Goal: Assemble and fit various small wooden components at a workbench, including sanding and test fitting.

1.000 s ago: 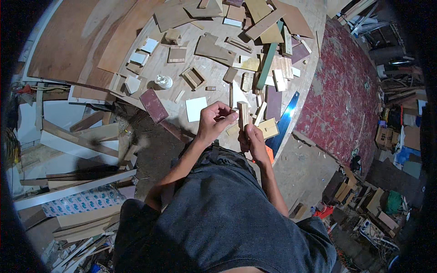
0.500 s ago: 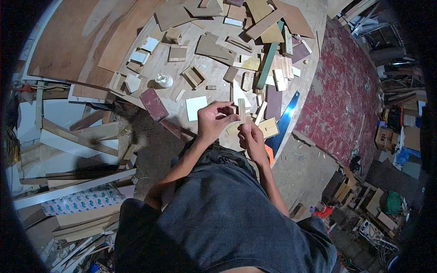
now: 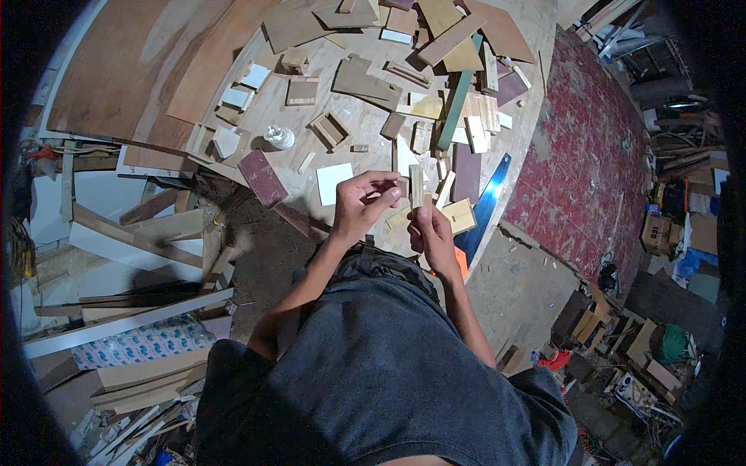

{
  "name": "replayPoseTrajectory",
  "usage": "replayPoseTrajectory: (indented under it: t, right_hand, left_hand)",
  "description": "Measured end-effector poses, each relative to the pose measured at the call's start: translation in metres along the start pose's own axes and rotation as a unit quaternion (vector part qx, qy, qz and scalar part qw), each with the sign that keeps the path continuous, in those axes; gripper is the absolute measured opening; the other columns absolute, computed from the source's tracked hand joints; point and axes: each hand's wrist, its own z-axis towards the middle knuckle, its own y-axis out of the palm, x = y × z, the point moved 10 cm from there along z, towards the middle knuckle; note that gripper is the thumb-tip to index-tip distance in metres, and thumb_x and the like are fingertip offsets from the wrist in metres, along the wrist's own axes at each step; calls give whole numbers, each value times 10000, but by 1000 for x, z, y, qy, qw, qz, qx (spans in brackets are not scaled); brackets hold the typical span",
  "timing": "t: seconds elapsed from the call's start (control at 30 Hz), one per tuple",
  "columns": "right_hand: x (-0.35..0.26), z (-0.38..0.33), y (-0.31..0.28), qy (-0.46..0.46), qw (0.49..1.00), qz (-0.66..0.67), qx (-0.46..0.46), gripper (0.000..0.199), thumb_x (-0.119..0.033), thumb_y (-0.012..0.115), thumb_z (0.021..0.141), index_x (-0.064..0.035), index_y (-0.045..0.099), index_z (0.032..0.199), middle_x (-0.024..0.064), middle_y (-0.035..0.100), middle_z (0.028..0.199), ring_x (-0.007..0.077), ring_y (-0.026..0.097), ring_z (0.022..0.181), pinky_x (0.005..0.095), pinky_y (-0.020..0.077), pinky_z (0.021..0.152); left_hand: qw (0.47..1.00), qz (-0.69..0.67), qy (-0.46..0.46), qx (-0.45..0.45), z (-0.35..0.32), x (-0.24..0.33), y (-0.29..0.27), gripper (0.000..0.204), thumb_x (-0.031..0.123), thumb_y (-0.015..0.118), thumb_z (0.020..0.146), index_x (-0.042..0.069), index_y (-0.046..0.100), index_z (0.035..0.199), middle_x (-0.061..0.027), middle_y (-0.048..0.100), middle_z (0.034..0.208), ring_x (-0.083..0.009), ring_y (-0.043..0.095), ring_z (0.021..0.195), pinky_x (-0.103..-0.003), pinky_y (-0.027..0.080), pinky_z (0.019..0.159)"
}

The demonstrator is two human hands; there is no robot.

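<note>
Just right of frame centre, the right hand (image 3: 432, 233) grasps a wooden strip (image 3: 416, 185) low down — long axis up-frame; the left hand (image 3: 361, 206) pinches a small block (image 3: 402, 186) just left of it.

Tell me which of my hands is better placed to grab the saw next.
Probably your right hand: it's nearer the saw, whose orange handle lies close by. It grips a wooden strip, though, so would need freeing first.
</note>
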Motion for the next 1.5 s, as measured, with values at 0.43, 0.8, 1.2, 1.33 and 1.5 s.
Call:
replayPoseTrajectory:
  t: [0.43,0.8,1.2,1.33,1.5]
  right_hand:
    - [6,3,3,10,1000,5,-23,442,-464,449,1029,-33,537,985,-39,406,662,45,332,511,223,254,443]
    - [10,4,9,31,996,58,-65,558,-603,399,993,-58,523,982,-26,406,644,74,329,486,239,260,436]
    - [32,-8,27,197,942,241,-124,560,-646,396,969,-98,505,932,-15,406,617,50,292,438,208,239,382]
    - [36,-11,29,205,937,249,-134,511,-608,433,971,-101,489,932,-15,417,628,54,312,438,213,266,394]
    - [24,-7,26,87,977,135,-139,297,-326,667,929,-104,473,898,-18,471,649,59,412,469,233,313,403]
  left_hand:
    - [999,-17,-31,27,0,-9,1,252,35,719,850,-67,614,1056,-127,700,924,-131,674,801,-252,576,703]
    - [1000,21,19,11,1,0,5,235,12,770,819,-77,662,1008,-146,716,885,-143,697,776,-250,583,677]
    - [996,69,50,16,-2,13,6,191,-6,773,810,-84,668,949,-125,709,817,-130,697,778,-230,575,640]
    - [995,94,29,19,-1,6,2,225,35,805,788,-69,678,942,-99,710,809,-90,666,726,-225,566,596]
    - [997,80,5,13,-1,-1,3,227,38,805,788,-51,671,949,-93,703,813,-89,664,722,-225,559,582]
